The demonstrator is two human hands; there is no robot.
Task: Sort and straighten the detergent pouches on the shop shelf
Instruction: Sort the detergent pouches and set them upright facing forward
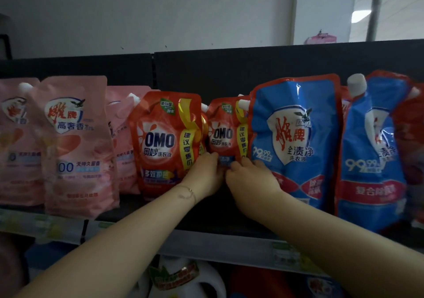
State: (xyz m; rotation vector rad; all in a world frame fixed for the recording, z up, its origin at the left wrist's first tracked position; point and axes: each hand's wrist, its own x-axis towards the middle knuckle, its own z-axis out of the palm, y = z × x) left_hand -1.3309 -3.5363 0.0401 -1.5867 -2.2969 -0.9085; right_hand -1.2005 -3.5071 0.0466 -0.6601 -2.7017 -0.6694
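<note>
While viewed from the head camera: two hands low on one pouch.
left hand (204,171): fingers (212,159) curled, pinching the lower left of the rear OMO pouch (223,132).
right hand (247,174): fingers curled onto its lower right.
rear OMO pouch: upright, just behind the fingertips; front OMO pouch (165,137) left of them, blue pouch (296,142) right.
handling: probably soft, liquid-heavy, slick film; best gripped low at both sides.
</note>
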